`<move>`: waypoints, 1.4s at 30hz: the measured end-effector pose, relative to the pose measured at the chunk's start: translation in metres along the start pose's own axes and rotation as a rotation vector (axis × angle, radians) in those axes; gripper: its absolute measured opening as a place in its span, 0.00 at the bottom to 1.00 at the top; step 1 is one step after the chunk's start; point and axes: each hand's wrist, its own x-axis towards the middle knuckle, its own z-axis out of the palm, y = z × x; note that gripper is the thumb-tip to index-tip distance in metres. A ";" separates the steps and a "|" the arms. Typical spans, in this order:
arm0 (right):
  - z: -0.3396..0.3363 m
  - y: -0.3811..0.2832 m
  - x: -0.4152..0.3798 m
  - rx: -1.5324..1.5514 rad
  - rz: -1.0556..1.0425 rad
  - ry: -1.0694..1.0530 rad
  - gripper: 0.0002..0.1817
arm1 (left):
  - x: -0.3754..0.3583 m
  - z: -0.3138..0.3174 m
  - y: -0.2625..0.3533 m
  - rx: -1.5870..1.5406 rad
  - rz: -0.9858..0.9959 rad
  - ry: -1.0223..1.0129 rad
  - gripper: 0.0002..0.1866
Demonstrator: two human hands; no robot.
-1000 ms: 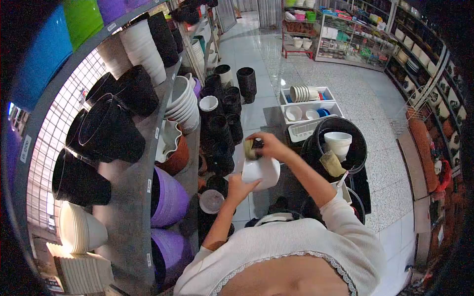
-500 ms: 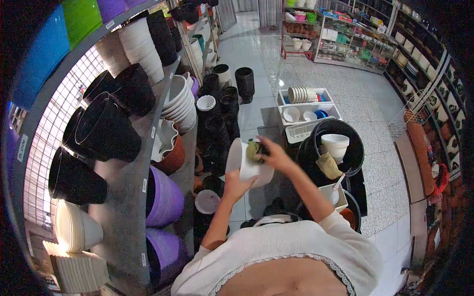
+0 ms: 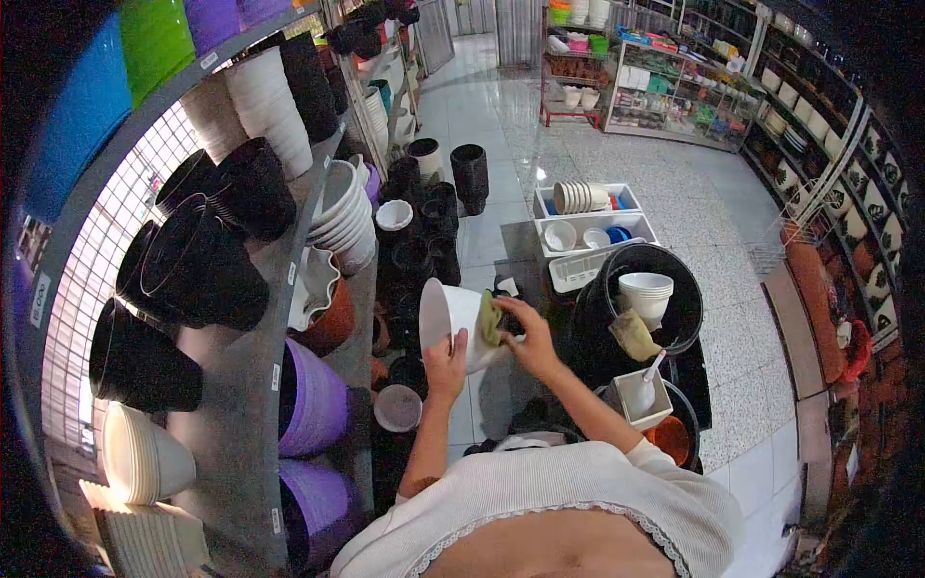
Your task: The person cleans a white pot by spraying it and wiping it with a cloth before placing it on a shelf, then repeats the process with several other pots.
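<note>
A white plant pot [image 3: 449, 313] lies tilted on its side in the air in front of me, its open mouth facing left. My left hand [image 3: 445, 366] is closed around its near side, thumb and fingers on the wall. A green cloth [image 3: 490, 320] is bunched in my right hand [image 3: 527, 337], which presses it against the pot's base end on the right. Part of the cloth is hidden behind my fingers.
Shelves at left hold stacked black pots [image 3: 204, 255] and purple pots [image 3: 316, 397]. Black pots [image 3: 469, 171] stand on the floor ahead. To my right are a large black tub [image 3: 686, 332] with white pots [image 3: 645, 299], a draped yellowish cloth [image 3: 633, 335], and white crates [image 3: 638, 220].
The pot and both hands have shifted slightly left and down. The cloth has moved from the pot's upper side to its base end and is more spread out.
</note>
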 end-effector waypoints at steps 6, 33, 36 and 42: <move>-0.026 0.010 0.030 0.024 0.101 -0.185 0.18 | -0.009 0.007 -0.003 0.022 0.062 -0.085 0.28; 0.036 -0.026 0.005 -0.526 -0.320 -0.029 0.32 | 0.028 0.033 -0.097 -0.229 -0.189 0.117 0.26; 0.011 0.031 0.061 -0.323 0.170 -0.407 0.26 | 0.015 0.011 -0.039 -0.067 -0.106 -0.090 0.26; -0.018 0.077 0.059 0.531 0.978 -0.380 0.17 | 0.001 0.002 -0.031 -0.373 -0.074 0.187 0.27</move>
